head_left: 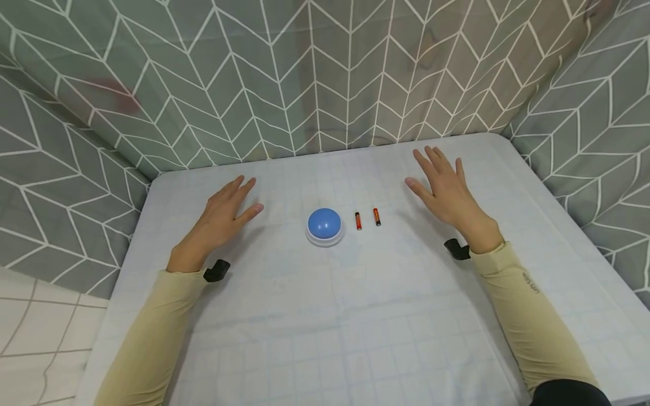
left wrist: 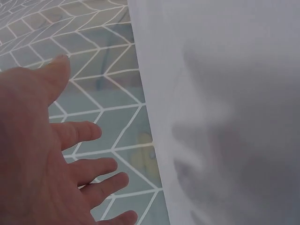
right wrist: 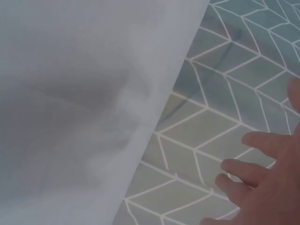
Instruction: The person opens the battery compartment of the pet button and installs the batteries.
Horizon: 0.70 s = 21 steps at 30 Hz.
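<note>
A round push light with a blue dome and a white base sits mid-table. Just right of it lie two small orange-and-black batteries, one nearer the light and one slightly farther right. My left hand is held over the table left of the light, fingers extended and holding nothing. On the other side, my right hand is spread, apart from the batteries and with nothing in it. Each wrist view shows its own hand, the left and the right, with loosely spread fingers.
A white cloth with a faint grid covers the table. Grey curtains with white chevron lines hang along the back and both sides. Pale floor tiles show at lower left. Black wrist mounts sit at both cuffs.
</note>
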{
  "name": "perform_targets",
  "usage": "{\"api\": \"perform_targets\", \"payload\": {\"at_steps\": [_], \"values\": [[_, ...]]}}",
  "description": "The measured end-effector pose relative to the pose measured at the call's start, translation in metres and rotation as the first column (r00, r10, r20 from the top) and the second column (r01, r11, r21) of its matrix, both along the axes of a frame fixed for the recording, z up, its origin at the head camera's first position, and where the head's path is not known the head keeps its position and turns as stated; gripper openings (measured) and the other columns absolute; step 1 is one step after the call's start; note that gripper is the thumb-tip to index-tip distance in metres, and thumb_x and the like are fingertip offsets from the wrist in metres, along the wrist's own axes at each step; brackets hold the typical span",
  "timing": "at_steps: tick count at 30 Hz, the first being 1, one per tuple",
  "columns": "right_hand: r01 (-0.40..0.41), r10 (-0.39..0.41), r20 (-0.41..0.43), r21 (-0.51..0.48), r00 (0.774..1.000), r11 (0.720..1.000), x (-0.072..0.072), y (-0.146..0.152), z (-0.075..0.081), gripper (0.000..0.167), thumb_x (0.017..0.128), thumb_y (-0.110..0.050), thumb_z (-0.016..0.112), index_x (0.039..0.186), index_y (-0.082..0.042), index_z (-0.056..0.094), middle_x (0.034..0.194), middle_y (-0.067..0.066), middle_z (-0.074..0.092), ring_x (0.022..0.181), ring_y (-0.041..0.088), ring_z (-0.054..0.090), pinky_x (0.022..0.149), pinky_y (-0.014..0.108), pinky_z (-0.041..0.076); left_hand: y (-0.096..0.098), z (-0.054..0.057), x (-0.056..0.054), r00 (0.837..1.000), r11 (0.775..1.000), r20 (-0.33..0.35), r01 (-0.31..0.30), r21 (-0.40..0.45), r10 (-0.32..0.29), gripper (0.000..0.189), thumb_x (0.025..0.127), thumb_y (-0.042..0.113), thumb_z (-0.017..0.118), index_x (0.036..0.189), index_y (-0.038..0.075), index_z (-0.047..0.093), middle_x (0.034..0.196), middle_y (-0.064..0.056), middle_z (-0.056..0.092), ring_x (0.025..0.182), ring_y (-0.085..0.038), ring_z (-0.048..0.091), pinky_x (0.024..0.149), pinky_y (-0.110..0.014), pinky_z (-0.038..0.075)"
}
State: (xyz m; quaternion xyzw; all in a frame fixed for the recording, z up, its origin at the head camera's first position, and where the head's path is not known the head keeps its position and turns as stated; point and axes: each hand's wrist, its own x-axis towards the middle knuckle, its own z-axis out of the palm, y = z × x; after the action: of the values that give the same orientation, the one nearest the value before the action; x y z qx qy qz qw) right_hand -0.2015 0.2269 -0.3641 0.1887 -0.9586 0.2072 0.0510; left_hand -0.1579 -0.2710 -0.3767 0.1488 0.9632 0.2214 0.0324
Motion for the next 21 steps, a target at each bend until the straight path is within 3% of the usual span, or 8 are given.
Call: {"api": "perform_targets", "payload": {"at_steps": [11,21], "values": [[-0.021,0.021,0.001,0.0,1.0,1.0,0.003,-0.013,-0.002,0.072,0.111,-0.05,0.048,0.168,-0.014,0.024,0.174,0.021,0.019,0.164,0.039,0.009,0.127,0.074,-0.003,0.015,-0.008,-0.001,0.999,0.999,-0.028,0.04,-0.012,-0.04,0.073,0.109,0.046,0.055,0.166,0.009,0.029,0.172,-0.026,0.021,0.159,-0.049,0.019,0.128,-0.069,0.016],[-0.046,0.046,0.002,0.006,0.999,0.999,0.004,-0.023,-0.004,0.071,0.111,-0.05,0.048,0.168,-0.015,0.025,0.174,0.019,0.021,0.164,0.036,0.011,0.127,0.074,-0.001,0.03,-0.008,0.002,0.997,0.997,0.03,0.073,-0.022,-0.073,0.073,0.11,0.046,0.053,0.167,0.011,0.026,0.173,-0.024,0.019,0.16,-0.048,0.017,0.129,-0.068,0.014]]}}
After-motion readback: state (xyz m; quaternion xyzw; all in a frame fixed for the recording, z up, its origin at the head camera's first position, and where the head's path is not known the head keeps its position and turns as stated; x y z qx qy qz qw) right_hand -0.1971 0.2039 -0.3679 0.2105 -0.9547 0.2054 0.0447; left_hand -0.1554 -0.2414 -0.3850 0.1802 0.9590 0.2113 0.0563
